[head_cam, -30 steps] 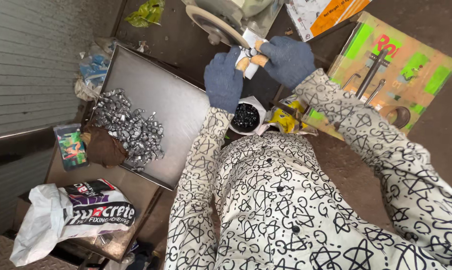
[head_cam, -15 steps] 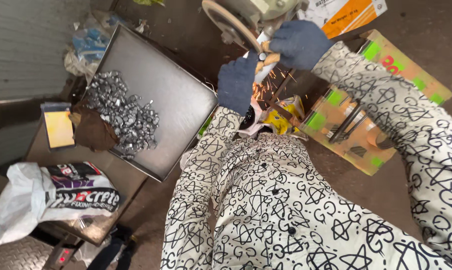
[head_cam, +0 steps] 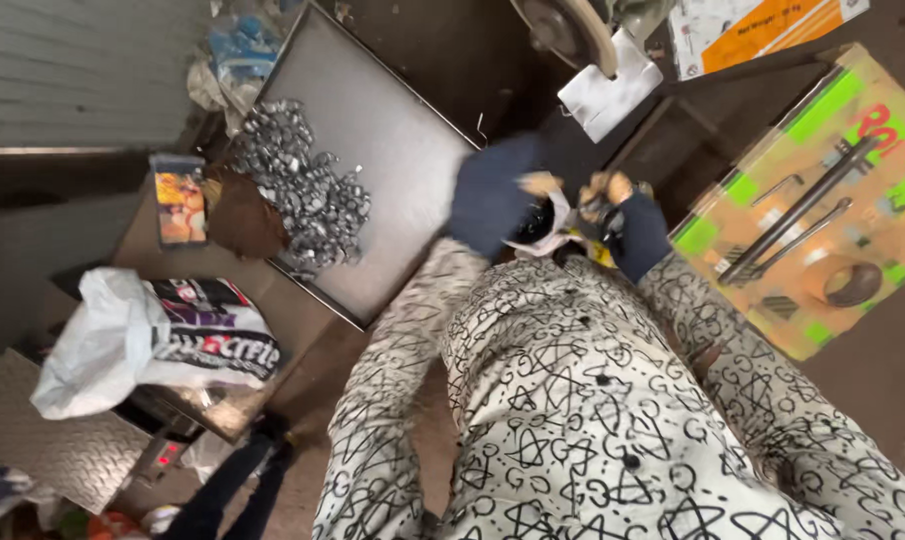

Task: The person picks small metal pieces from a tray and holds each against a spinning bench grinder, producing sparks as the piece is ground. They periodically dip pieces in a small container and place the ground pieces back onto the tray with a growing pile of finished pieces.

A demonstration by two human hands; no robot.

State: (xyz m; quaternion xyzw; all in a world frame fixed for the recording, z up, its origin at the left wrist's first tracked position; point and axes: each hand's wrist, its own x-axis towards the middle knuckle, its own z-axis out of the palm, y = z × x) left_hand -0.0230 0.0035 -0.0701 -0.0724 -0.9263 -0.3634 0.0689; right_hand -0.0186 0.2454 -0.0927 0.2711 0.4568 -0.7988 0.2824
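Small white cup (head_cam: 541,225) with dark stuff inside sits tilted between the two gloved hands, just at 12 o'clock from the patterned shirt. Motion blur hides finer detail.

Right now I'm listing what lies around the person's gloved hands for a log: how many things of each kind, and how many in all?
Gloved hands: 2, left hand and right hand
Metal tray: 1
Heap of small silvery metal parts: 1
Cardboard box with green patches: 1
Long metal rods on that box: 2
Tape roll: 1
White plastic bag: 1
Total: 9
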